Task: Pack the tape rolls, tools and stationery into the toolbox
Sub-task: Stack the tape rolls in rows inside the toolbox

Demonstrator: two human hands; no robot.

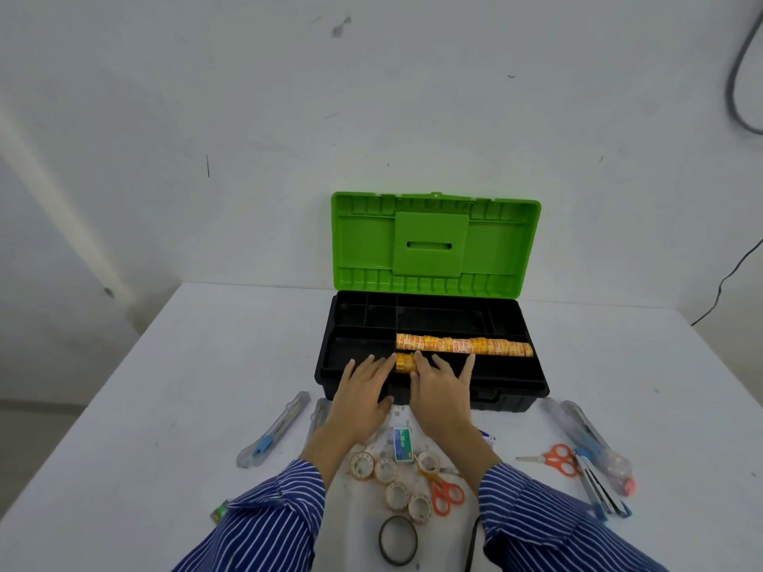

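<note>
- Both hands reach forward over the near rim of the toolbox point(516, 392), palms down, striped blue sleeves point(549, 526) pushed back from the wrists.
- The left hand point(361, 392) lies flat with its fingers spread, the fingertips over the long front compartment of the toolbox tray.
- The right hand point(441, 390) is also flat and spread, its fingers pointing into the same compartment.
- Between the two hands sits a short yellow stack of tape rolls point(404, 362), touched on either side by the inner fingers; whether either hand actually grips it cannot be told.
- A long row of orange-and-yellow tape rolls point(464, 345) lies in the tray just behind the fingertips, running toward the toolbox's right end.
- The green lid point(435, 241) stands open and upright behind the black tray.
- The near face of the toolbox is partly hidden by the hands.
- In front of the toolbox, between the forearms, lie clear tape rolls point(388, 470), a small staple box point(402, 444), orange scissors point(444, 493) and a dark ring of tape point(398, 539); part of the scissors is hidden by the right sleeve.
- On the table point(206, 386), in front of the toolbox's left end, a wrapped cutter point(274, 429) lies tilted; the wrapper blurs its detail.
- In front of the toolbox's right end lie a second pair of orange scissors point(553, 459) and several wrapped tools point(594, 447), hard to tell apart.
</note>
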